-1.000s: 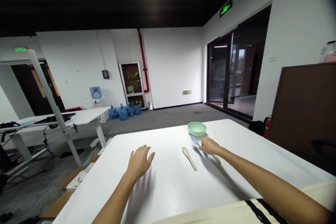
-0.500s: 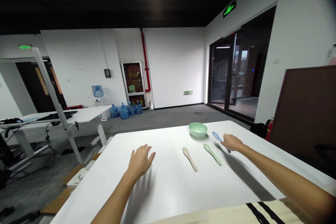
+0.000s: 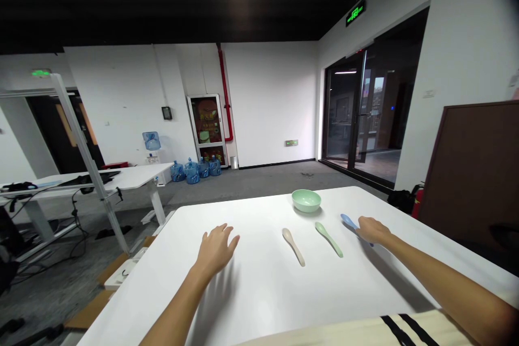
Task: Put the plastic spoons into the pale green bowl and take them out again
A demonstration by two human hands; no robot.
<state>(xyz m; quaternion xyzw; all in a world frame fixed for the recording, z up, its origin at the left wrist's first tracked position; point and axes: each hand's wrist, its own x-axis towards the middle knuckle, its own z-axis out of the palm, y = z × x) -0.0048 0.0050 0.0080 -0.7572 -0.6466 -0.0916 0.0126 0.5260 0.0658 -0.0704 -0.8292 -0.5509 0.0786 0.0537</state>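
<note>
Blue plastic spoon lies on the white table toward the right side, bowl end pointing away from the person, handle running under the right hand. Right hand is closed narrowly over the handle, fingers curled down around it, with only the handle tip showing past the hand; how tight is hidden. Left hand is empty, fingers spread wide, palm down, at or just above the table, cannot tell if touching. Nearest to it is a beige spoon, lying on the table between the hands. Next to that, toward the blue one, is a pale green spoon, both angled the same way and not touching. Pale green bowl sits upright near the far edge, behind the spoons. Past the table: black bag and red fire extinguisher on the floor at right, dark brown panel beside them, glass doors in the far right wall. Blue water jugs stand on the floor by the back wall, near a water dispenser. White desk at left.
</note>
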